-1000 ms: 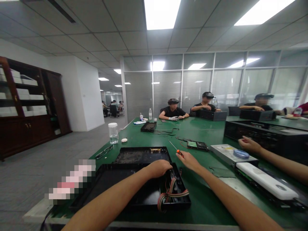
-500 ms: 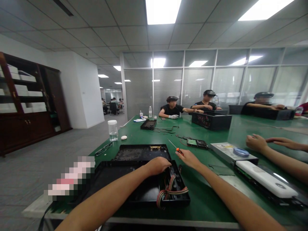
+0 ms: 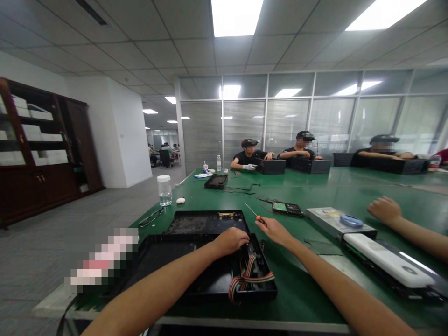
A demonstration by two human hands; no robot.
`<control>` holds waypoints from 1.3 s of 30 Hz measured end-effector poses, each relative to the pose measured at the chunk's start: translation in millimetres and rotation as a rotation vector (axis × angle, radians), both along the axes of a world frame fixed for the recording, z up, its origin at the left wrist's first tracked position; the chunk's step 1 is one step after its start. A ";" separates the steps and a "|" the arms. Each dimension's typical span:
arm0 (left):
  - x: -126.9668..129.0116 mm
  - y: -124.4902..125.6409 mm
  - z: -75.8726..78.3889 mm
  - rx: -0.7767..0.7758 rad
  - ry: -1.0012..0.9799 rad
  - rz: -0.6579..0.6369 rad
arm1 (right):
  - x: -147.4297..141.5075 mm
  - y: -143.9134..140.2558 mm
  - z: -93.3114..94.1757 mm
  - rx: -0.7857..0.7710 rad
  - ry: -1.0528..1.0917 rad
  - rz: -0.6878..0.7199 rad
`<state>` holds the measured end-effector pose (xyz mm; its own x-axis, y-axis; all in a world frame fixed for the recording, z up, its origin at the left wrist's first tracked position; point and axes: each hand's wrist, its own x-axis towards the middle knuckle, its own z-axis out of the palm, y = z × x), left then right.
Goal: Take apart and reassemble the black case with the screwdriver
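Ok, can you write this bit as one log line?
left hand: resting on black case | right hand: holding screwdriver | ribbon cable: in case | table: green

I see a big office room used as a workshop. It has a long green table [image 3: 315, 191], glass walls with grey blinds [image 3: 245, 135], and white ceiling tiles with bright square lights [image 3: 236, 16]. People sit at black opened machine boxes [image 3: 271, 165].

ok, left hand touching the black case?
Touching. Head view: the left hand rests on the far rim of the open black case, fingers curled over its edge, no gap visible.
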<state>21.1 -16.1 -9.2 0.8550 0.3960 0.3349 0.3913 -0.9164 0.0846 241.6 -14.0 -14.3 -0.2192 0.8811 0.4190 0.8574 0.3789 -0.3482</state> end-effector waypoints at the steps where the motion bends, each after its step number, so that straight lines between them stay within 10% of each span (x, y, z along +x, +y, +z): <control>1: -0.1 -0.1 0.7 0.007 0.009 -0.005 | 0.4 0.5 -0.6 -0.003 0.002 0.002; 10: -7.3 0.7 8.1 -0.045 0.063 -0.064 | 4.1 4.1 3.5 -0.032 0.311 0.111; 16: -8.8 1.7 7.5 -0.053 0.023 -0.090 | 16.8 -0.4 22.1 -0.423 0.893 0.324; 21: -8.4 2.6 10.2 -0.103 -0.015 -0.082 | 30.7 -9.3 39.6 -0.477 0.956 0.429; 39: -5.2 -4.7 14.8 -0.188 0.048 0.032 | 10.1 -20.6 40.1 0.252 0.510 0.109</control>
